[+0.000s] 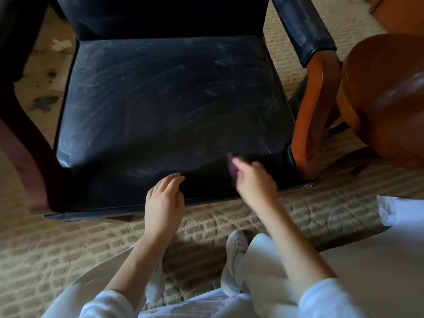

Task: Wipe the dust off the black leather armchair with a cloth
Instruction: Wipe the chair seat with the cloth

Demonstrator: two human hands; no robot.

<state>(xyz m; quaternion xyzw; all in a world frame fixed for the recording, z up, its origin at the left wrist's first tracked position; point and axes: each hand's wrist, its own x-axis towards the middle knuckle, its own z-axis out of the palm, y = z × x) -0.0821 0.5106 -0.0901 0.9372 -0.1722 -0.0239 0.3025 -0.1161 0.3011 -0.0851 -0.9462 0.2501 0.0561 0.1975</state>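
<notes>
Right hand (254,180) pinches a small purple cloth (232,165) at the front right edge of the armchair (160,99) seat; blur hides the finer grip. Left hand (164,198) is relaxed, fingers loosely curved, holding nothing, over the front edge. Step, as I read it: wiping the seat. Pale dust streaks cover most of the leather, and the padded armrest (305,26) too. Next move likely calls for long strokes toward the back. Brown wooden chair (385,99) stands close on the right, crowding that armrest. Patterned carpet (68,244) underfoot.
</notes>
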